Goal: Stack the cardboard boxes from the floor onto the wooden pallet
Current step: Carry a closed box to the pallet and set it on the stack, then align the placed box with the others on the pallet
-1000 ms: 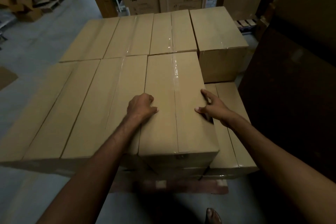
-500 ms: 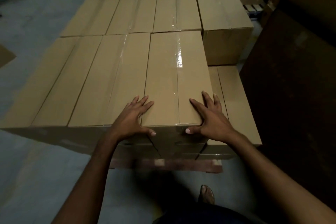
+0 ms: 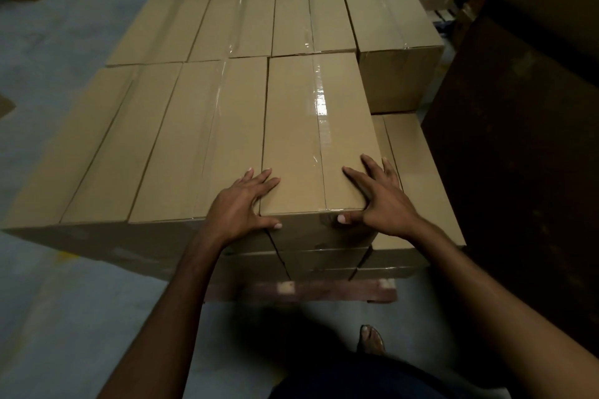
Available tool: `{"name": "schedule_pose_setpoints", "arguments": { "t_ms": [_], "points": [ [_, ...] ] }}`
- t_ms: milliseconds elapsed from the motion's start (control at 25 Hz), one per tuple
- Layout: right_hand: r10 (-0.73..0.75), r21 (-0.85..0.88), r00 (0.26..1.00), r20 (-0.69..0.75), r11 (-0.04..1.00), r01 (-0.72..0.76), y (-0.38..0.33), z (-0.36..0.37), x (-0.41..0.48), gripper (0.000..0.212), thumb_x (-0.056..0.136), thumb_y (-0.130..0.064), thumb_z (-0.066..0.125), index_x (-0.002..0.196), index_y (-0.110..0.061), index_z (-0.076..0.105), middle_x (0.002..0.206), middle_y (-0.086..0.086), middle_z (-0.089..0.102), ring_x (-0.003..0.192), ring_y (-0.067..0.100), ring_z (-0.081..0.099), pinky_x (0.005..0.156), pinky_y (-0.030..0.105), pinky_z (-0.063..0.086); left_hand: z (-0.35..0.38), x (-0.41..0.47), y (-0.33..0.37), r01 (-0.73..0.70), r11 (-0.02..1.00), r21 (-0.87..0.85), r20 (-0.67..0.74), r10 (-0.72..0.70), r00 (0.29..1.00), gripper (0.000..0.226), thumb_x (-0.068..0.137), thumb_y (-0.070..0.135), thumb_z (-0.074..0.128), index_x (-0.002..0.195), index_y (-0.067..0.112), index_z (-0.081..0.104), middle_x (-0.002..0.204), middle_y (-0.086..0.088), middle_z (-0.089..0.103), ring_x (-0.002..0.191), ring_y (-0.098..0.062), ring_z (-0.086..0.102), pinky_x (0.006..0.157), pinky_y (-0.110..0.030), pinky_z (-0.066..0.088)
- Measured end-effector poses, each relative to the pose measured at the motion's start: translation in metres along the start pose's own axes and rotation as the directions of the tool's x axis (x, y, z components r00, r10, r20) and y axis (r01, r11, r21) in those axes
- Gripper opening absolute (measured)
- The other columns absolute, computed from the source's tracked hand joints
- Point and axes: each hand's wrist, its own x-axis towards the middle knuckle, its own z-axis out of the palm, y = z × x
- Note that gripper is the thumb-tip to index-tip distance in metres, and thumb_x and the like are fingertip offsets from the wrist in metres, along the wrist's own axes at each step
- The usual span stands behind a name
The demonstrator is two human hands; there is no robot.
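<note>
While the long tan cardboard box sealed with clear tape (image 3: 312, 139) lies on the top layer of the stack on the reddish wooden pallet (image 3: 324, 291), both hands press at its near end. The box runs straight away from the person, its long axis pointing from the hands toward the rear row, so any further push goes along its length. It sits directly ahead, between the two hands, and neither hand is clearly nearer.

The left hand (image 3: 241, 207) lies flat with fingers spread across the seam shared with the neighbouring tan box (image 3: 207, 139), thumb down on the front face. The right hand (image 3: 379, 201) is spread the same way on the right near corner, its outer fingers reaching over the edge above a lower tan box (image 3: 418, 178). Neither hand is gripping; both are wide and pressing.

The far end seems to meet the rear row, though the dim light leaves the joint uncertain.

A second ago the box stuck out toward the person past its row, with the left hand curled on top and the right at its side edge. Now its near end sits about flush with its neighbours, and the hands have come back to that end.
</note>
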Motion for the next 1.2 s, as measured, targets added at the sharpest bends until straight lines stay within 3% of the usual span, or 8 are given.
{"name": "schedule_pose_setpoints", "arguments": {
  "t_ms": [320,520,680,760,880,1000,1200],
  "points": [
    [-0.008,-0.131,1.000,-0.014,0.991,0.006,-0.003,0.010,-0.004,0.106,0.078,-0.077,0.068,0.162,-0.045,0.013,0.172,-0.007,-0.011,0.155,0.034,-0.020,0.122,0.065,0.016,0.017,-0.007,-0.005,0.006,0.999,-0.035,-0.008,-0.006,1.000,0.099,0.081,0.051,0.080,0.161,0.039,0.022,0.168,0.017,0.008,0.157,-0.013,0.001,0.127,-0.041,0.011],
    [-0.006,-0.131,1.000,0.009,0.991,0.008,-0.005,0.005,-0.011,0.101,0.082,-0.076,0.064,0.163,-0.044,0.013,0.172,-0.007,-0.011,0.155,0.033,-0.023,0.121,0.064,0.017,0.020,-0.013,0.013,0.079,0.996,-0.039,-0.029,-0.080,0.996,0.098,0.083,0.032,0.082,0.161,0.035,0.023,0.170,0.011,0.012,0.158,-0.018,0.003,0.128,-0.045,0.013],
    [-0.071,-0.134,0.997,-0.037,0.989,0.065,-0.019,0.006,-0.022,0.086,0.089,-0.063,0.064,0.161,-0.041,0.022,0.173,-0.001,0.003,0.158,0.031,-0.007,0.125,0.060,0.009,0.023,-0.028,0.021,0.099,0.982,-0.163,-0.121,-0.120,0.985,0.085,0.084,0.018,0.081,0.157,0.026,0.038,0.167,0.006,0.026,0.157,-0.017,0.017,0.127,-0.036,0.013],
    [-0.109,-0.093,0.991,-0.076,0.990,0.102,-0.029,0.011,-0.026,0.074,0.091,-0.051,0.067,0.157,-0.039,0.034,0.170,-0.003,0.017,0.157,0.025,0.007,0.124,0.061,0.008,0.018,-0.034,0.015,0.074,0.957,-0.279,-0.186,-0.129,0.974,0.071,0.084,0.011,0.081,0.149,0.020,0.052,0.158,0.001,0.046,0.149,-0.016,0.036,0.123,-0.030,0.024],
    [-0.062,0.136,0.979,-0.193,0.987,0.090,-0.051,0.022,-0.042,0.060,0.091,-0.035,0.073,0.147,-0.036,0.050,0.159,-0.007,0.041,0.148,0.018,0.033,0.123,0.055,0.025,0.009,-0.063,0.014,0.070,0.868,-0.491,-0.283,-0.235,0.930,0.050,0.090,0.013,0.077,0.138,0.019,0.064,0.136,0.004,0.066,0.126,-0.006,0.060,0.111,-0.026,0.045],
    [-0.090,0.319,0.971,-0.220,0.934,0.159,-0.091,0.035,-0.057,0.052,0.091,-0.026,0.075,0.139,-0.035,0.058,0.144,-0.012,0.056,0.132,0.009,0.049,0.111,0.043,0.046,0.001,-0.097,0.008,0.071,0.785,-0.616,-0.341,-0.346,0.874,0.042,0.094,0.016,0.073,0.135,0.022,0.066,0.128,0.009,0.070,0.118,0.000,0.063,0.103,-0.020,0.049],
    [-0.123,0.444,0.965,-0.230,0.870,0.216,-0.185,0.083,-0.071,0.042,0.088,-0.022,0.077,0.128,-0.032,0.068,0.119,-0.014,0.070,0.105,-0.002,0.063,0.094,0.032,0.057,-0.014,-0.173,-0.037,0.018,0.647,-0.763,-0.417,-0.513,0.750,0.036,0.095,0.010,0.070,0.128,0.024,0.067,0.116,0.010,0.073,0.107,-0.001,0.069,0.095,-0.023,0.055]
  ]
}}
